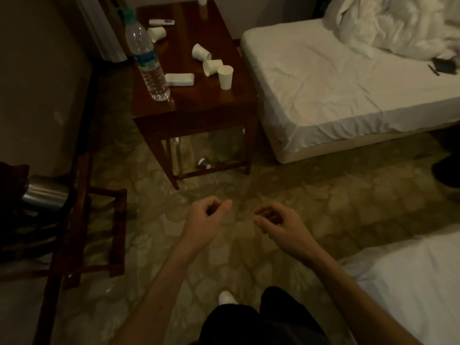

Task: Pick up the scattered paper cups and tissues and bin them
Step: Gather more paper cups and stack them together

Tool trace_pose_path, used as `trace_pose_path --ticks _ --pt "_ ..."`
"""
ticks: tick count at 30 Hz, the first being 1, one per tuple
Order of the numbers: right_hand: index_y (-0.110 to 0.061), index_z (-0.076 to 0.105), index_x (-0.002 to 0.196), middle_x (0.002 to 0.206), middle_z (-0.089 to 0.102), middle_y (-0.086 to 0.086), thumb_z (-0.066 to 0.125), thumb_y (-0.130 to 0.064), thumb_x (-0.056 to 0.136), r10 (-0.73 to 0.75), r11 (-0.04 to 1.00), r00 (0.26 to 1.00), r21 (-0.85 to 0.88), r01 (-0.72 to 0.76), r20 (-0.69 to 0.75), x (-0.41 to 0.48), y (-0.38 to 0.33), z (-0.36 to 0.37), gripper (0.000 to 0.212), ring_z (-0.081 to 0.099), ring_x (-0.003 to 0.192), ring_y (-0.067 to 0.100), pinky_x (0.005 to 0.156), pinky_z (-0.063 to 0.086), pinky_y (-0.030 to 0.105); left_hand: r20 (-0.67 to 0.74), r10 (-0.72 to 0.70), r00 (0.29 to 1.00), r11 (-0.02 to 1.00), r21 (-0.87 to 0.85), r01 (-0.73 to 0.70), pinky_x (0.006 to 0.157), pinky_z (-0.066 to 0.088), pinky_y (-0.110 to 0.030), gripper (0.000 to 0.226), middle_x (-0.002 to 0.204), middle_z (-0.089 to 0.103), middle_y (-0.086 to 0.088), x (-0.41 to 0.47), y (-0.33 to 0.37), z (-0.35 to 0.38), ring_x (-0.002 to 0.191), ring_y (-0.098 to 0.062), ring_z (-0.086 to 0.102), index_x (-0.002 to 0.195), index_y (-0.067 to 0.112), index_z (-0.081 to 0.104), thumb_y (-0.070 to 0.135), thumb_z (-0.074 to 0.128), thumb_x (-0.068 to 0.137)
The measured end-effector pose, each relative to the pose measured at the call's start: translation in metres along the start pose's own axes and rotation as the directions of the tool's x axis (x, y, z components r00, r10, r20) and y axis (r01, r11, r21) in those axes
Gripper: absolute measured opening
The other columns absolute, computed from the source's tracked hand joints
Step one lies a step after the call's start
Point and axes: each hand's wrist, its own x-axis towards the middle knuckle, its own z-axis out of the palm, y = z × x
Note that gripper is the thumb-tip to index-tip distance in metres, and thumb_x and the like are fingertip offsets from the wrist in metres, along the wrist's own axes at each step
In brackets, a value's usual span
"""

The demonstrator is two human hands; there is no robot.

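Several white paper cups lie on the dark wooden side table (199,105). One cup (225,77) stands upright near the table's right edge. Two tipped cups (212,67) (200,52) lie just behind it, and another tipped cup (156,34) lies at the back left. A small dark cup (204,163) lies on the floor under the table. My left hand (207,220) and my right hand (276,221) hover over the floor in front of the table, fingers loosely curled, holding nothing. I see no tissues or bin.
A clear water bottle (149,63) stands on the table's left front, with a white remote (179,79) beside it. A white bed (348,90) sits to the right, another bed corner (410,290) at lower right. A wooden rack (82,232) and steel flask (44,195) stand on the left.
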Motion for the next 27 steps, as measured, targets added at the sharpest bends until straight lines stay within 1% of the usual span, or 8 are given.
trace_pose_path --ticks 3,5,9,17,20,22,24,27 --pt "-0.03 0.066 0.096 0.089 0.067 -0.008 0.066 -0.038 0.09 0.034 0.999 0.999 0.002 -0.034 -0.007 0.05 -0.009 0.001 0.01 0.065 0.079 0.008 0.062 0.049 0.018 0.007 -0.034 0.999 0.999 -0.015 0.034 0.048 0.035 -0.017 0.036 0.053 0.043 0.012 0.057 -0.004 -0.011 0.049 -0.003 0.041 0.066 0.013 0.059 0.034 0.066 0.094" --pt "-0.03 0.065 0.096 0.089 0.067 -0.006 0.066 -0.037 0.09 0.05 0.999 0.999 -0.007 -0.05 0.009 0.088 -0.009 0.003 0.009 0.065 0.079 0.01 0.062 0.049 0.02 -0.016 -0.068 0.998 0.998 -0.002 0.068 0.047 0.037 -0.017 0.037 0.052 0.043 0.013 0.095 -0.014 -0.014 0.048 -0.003 0.042 0.067 0.009 0.058 0.035 0.066 0.093" --pt "-0.024 0.066 0.099 0.09 0.067 -0.002 0.067 -0.036 0.09 0.102 0.995 0.994 -0.028 -0.1 0.051 0.18 0.003 0.014 0.015 0.066 0.081 0.015 0.072 0.057 0.031 -0.045 -0.199 0.979 0.975 0.092 0.203 0.051 0.04 -0.022 0.035 0.05 0.047 0.013 0.176 -0.043 -0.015 0.048 0.0 0.045 0.067 0.012 0.061 0.036 0.066 0.093" --pt "-0.039 0.054 0.107 0.084 0.063 -0.012 0.065 -0.041 0.088 0.126 0.99 0.979 -0.084 -0.114 0.158 0.382 0.082 0.068 0.022 0.061 0.076 0.001 0.061 0.046 0.019 -0.084 -0.381 0.921 0.903 0.181 0.39 0.053 0.039 -0.022 0.033 0.046 0.05 0.018 0.333 -0.155 -0.016 0.044 0.005 0.048 0.064 0.02 0.06 0.037 0.067 0.091" --pt "-0.031 0.057 0.114 0.082 0.062 -0.014 0.065 -0.041 0.088 0.157 0.982 0.978 -0.122 -0.141 0.136 0.445 0.128 0.094 0.03 0.059 0.077 0.0 0.063 0.048 0.022 -0.088 -0.44 0.894 0.869 0.21 0.448 0.054 0.039 -0.023 0.028 0.046 0.053 0.018 0.382 -0.213 -0.008 0.043 0.006 0.05 0.067 0.024 0.058 0.033 0.067 0.092" --pt "-0.025 0.057 0.12 0.084 0.061 -0.014 0.065 -0.041 0.088 0.168 0.977 0.974 -0.155 -0.144 0.15 0.489 0.162 0.118 0.036 0.059 0.078 0.0 0.064 0.048 0.022 -0.088 -0.453 0.887 0.857 0.231 0.46 0.056 0.043 -0.025 0.023 0.053 0.056 0.015 0.413 -0.26 -0.005 0.051 0.004 0.054 0.071 0.025 0.06 0.031 0.066 0.093" --pt "-0.021 0.058 0.122 0.087 0.062 -0.013 0.065 -0.04 0.089 0.17 0.973 0.97 -0.183 -0.138 0.173 0.535 0.199 0.146 0.039 0.061 0.08 0.003 0.065 0.046 0.022 -0.073 -0.454 0.888 0.847 0.275 0.455 0.061 0.048 -0.029 0.017 0.067 0.061 0.008 0.449 -0.312 -0.001 0.065 -0.009 0.061 0.078 0.026 0.062 0.03 0.064 0.094" --pt "-0.018 0.061 0.121 0.106 0.067 -0.003 0.061 -0.04 0.092 0.137 0.97 0.962 -0.228 -0.082 0.235 0.608 0.257 0.189 0.036 0.065 0.1 0.017 0.084 0.052 0.032 -0.055 -0.454 0.889 0.813 0.383 0.438 0.063 0.047 -0.026 0.007 0.089 0.065 0.004 0.515 -0.392 0.011 0.078 -0.012 0.062 0.094 0.026 0.063 0.028 0.058 0.098"
